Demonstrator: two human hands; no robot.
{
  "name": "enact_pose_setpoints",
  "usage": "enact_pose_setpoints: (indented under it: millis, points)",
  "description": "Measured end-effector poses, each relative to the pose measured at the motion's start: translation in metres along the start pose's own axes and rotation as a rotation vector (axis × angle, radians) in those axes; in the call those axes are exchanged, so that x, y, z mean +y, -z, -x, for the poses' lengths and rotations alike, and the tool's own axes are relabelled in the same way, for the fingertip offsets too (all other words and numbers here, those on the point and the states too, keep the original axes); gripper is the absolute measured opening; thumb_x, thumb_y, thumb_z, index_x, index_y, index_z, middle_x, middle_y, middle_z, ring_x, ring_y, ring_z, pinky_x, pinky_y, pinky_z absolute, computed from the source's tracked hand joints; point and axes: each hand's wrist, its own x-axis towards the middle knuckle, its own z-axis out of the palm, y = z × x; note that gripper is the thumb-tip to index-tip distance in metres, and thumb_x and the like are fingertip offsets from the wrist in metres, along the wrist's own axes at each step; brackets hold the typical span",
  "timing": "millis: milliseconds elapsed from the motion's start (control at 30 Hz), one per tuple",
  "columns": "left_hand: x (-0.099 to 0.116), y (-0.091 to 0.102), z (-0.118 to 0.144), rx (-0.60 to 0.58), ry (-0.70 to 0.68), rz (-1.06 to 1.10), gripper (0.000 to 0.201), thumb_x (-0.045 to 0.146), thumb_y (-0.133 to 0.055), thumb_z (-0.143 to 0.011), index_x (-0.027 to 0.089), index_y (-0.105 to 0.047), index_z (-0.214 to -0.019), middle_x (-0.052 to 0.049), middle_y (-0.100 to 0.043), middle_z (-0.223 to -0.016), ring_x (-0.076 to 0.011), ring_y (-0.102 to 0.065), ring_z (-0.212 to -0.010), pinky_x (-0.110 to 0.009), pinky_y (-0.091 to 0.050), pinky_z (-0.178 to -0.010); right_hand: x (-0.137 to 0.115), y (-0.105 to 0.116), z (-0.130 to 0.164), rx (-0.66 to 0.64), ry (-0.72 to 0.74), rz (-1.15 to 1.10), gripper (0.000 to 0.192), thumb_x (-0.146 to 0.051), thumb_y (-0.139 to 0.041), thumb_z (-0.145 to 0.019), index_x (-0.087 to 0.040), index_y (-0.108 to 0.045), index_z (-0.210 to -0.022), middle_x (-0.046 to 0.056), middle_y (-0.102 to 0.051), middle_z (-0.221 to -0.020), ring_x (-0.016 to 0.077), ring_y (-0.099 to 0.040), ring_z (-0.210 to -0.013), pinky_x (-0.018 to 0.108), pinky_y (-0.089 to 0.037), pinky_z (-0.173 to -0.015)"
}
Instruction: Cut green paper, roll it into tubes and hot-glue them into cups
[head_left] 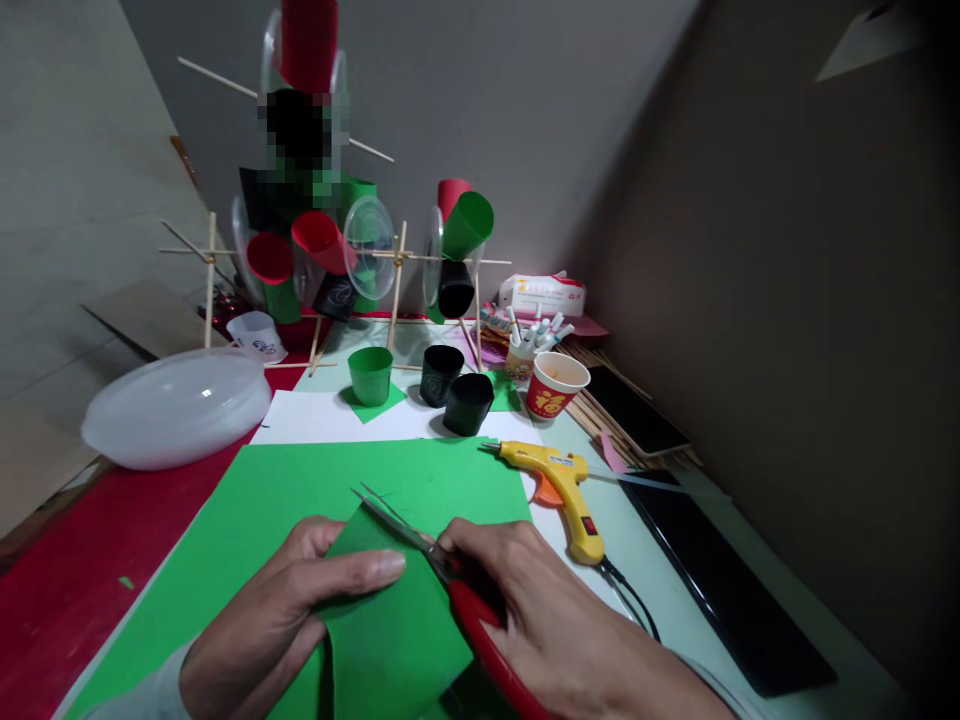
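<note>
Closest to me, my left hand (277, 620) pinches a folded piece of green paper (382, 620), thumb flat on its upper face and the other fingers curled under it. It is lifted just above the large green sheet (300, 480) spread on the table. My right hand (555, 620) is wrapped around the red handles of the scissors (442, 560); the blades are parted, their tips reaching past the top corner of the folded piece.

Judging by how it bends, this paper is light and thin, limp at the free edges and stiffer along the fold. It will flop or slide if I hold it far from the cut, so my thumb belongs close beside the blades, pressing the layers together so they don't shift.

Just right of the sheet lies a yellow glue gun (562, 490), its cord trailing toward me. Beyond it stand a red paper cup (555, 385), two black cups (454, 388) and a green cup (370, 375). A white lidded dish (176, 405) sits at the left on the red table cover (82, 560).
</note>
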Motion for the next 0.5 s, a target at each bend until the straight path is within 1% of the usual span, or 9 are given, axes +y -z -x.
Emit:
enact_pose_setpoints:
  millis: [133,267,333,400,500]
  points:
    - [0.0,0.001,-0.001,0.0,0.004,-0.023,0.029,0.013,-0.091,-0.065,0.024,-0.064,-0.071,-0.001,-0.079,-0.072,-0.0234,-0.077,-0.075,-0.036,-0.066,-0.069,-0.005,0.002,0.002,-0.015,-0.013,0.025,0.012,-0.016,-0.05,-0.094,-0.022,-0.056,-0.085,0.002,-0.065,-0.081,0.0179,-0.059,-0.078,0.026,-0.034,-0.062]
    - [-0.001,0.0,-0.002,-0.008,0.017,-0.048,0.025,0.012,-0.088,-0.069,0.023,-0.066,-0.07,-0.002,-0.08,-0.072,-0.0227,-0.077,-0.072,-0.036,-0.067,-0.069,-0.004,0.001,0.001,-0.025,-0.015,0.032,0.017,-0.014,-0.048,-0.095,-0.021,-0.055,-0.082,0.003,-0.064,-0.078,0.0171,-0.059,-0.076,0.026,-0.033,-0.061]
    - [-0.001,0.0,-0.003,-0.005,0.014,-0.04,0.025,0.011,-0.088,-0.069,0.023,-0.066,-0.069,-0.002,-0.081,-0.072,-0.0229,-0.077,-0.071,-0.036,-0.067,-0.068,0.0,0.0,-0.001,-0.005,0.006,0.012,0.017,-0.015,-0.049,-0.095,-0.021,-0.054,-0.08,0.002,-0.061,-0.075,0.0155,-0.055,-0.071,0.025,-0.032,-0.06]
    - [0.001,0.003,-0.005,-0.018,0.011,-0.024,0.024,0.012,-0.09,-0.066,0.024,-0.07,-0.071,-0.004,-0.083,-0.077,-0.0256,-0.079,-0.074,-0.038,-0.068,-0.07,0.004,0.0,-0.004,0.026,0.011,-0.025,0.016,-0.019,-0.053,-0.094,-0.021,-0.053,-0.079,-0.001,-0.056,-0.07,0.0135,-0.049,-0.063,0.024,-0.03,-0.056]
    - [0.012,0.012,-0.013,-0.081,0.024,0.01,0.03,0.016,-0.096,-0.059,0.024,-0.077,-0.081,-0.009,-0.086,-0.089,-0.0321,-0.082,-0.079,-0.043,-0.069,-0.074,0.006,0.007,-0.007,0.074,-0.014,-0.06,0.026,-0.033,-0.061,-0.095,-0.022,-0.048,-0.075,-0.005,-0.05,-0.06,0.0111,-0.039,-0.053,0.024,-0.028,-0.053]
